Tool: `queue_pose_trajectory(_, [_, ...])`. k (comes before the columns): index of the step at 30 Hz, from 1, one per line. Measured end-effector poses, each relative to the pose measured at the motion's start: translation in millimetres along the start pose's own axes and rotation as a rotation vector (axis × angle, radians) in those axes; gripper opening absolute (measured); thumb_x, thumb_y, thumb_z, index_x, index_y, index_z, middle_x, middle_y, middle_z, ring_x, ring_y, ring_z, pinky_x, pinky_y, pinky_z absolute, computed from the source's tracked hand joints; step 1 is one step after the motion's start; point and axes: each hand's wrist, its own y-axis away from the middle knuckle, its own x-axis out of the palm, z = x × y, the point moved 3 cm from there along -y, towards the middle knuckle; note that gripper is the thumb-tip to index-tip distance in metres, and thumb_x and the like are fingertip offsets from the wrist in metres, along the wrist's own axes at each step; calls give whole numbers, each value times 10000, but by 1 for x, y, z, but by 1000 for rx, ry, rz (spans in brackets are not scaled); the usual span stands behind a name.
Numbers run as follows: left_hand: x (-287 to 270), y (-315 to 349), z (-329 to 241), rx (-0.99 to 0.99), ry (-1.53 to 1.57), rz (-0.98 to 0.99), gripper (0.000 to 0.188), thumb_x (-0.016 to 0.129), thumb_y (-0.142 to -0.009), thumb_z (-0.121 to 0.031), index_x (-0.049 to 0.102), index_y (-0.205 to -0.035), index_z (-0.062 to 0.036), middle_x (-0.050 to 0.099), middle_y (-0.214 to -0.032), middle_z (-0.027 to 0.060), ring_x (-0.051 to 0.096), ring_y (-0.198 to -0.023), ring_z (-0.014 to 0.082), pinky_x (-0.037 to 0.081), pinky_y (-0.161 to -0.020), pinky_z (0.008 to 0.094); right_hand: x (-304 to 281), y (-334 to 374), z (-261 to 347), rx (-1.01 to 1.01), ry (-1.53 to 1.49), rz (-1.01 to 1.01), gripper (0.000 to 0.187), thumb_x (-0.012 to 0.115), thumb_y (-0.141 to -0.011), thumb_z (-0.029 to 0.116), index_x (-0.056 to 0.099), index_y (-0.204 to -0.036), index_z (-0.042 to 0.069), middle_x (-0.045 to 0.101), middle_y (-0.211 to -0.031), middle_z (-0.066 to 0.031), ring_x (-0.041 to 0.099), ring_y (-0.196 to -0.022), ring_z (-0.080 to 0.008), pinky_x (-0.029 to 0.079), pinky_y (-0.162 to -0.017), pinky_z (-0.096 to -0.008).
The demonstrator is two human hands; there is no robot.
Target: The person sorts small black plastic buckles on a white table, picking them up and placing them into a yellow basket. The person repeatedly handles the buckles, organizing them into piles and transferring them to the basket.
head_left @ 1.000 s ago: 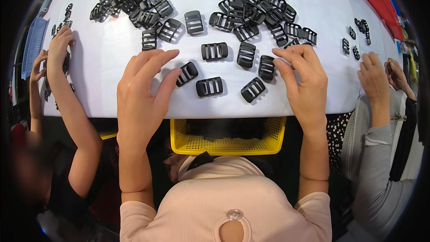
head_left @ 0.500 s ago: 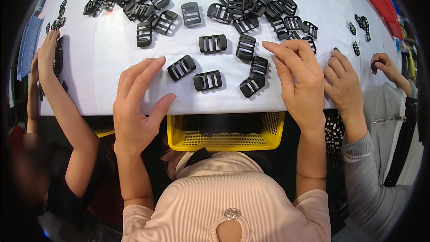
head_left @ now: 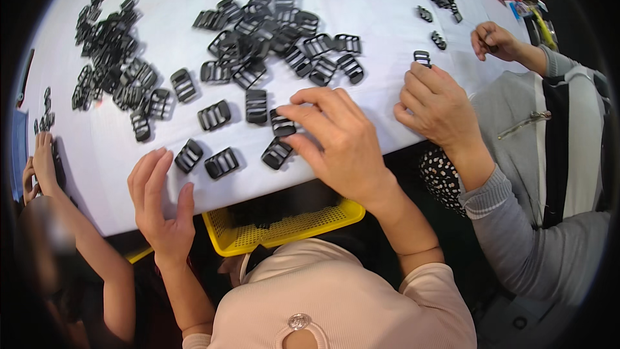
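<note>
My right hand [head_left: 339, 139] has its index finger and thumb at the right end of a black plastic strap buckle [head_left: 282, 124] lying on the white table. Just below that one is another buckle [head_left: 276, 153], partly under my thumb. My left hand [head_left: 165, 210] is open with nothing in it, fingers apart at the table's near edge. The closest buckle [head_left: 189, 156] to it lies right by its fingertips. Between my hands are more loose buckles, among them one [head_left: 221, 163] near the edge and one [head_left: 214, 116] farther back.
Two heaps of black buckles, a left heap [head_left: 106, 45] and a middle heap [head_left: 265, 32], cover the far table. A yellow basket [head_left: 284, 236] sits below the near edge. Co-workers' hands are at both sides; the right one's hand [head_left: 439, 103] is near a buckle [head_left: 422, 57].
The view has turned, so the table appears tilted. My right hand has come down to a buckle and closed its fingertips at it. My left hand stays open.
</note>
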Motion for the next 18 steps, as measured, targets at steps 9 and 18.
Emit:
queue_pose_trajectory(9, [17, 9, 3, 111, -298, -225, 346, 588, -854, 116, 626, -1191, 44, 625, -1213, 183, 585, -1133, 377, 471, -971, 463, -18, 25, -16, -51, -109, -193, 287, 815, -736, 73, 728, -1007, 34, 654, -903, -92, 611, -739, -233, 483, -611, -306])
queue_pose_trajectory(18, [16, 12, 4, 105, -417, -176, 317, 544, -875, 140, 624, -1166, 45, 631, -1170, 172, 586, -1122, 374, 480, -958, 458, -31, 57, -30, -105, -36, -291, 234, 764, -733, 13, 725, -961, 48, 549, -724, -16, 517, -548, -171, 403, -471, -294])
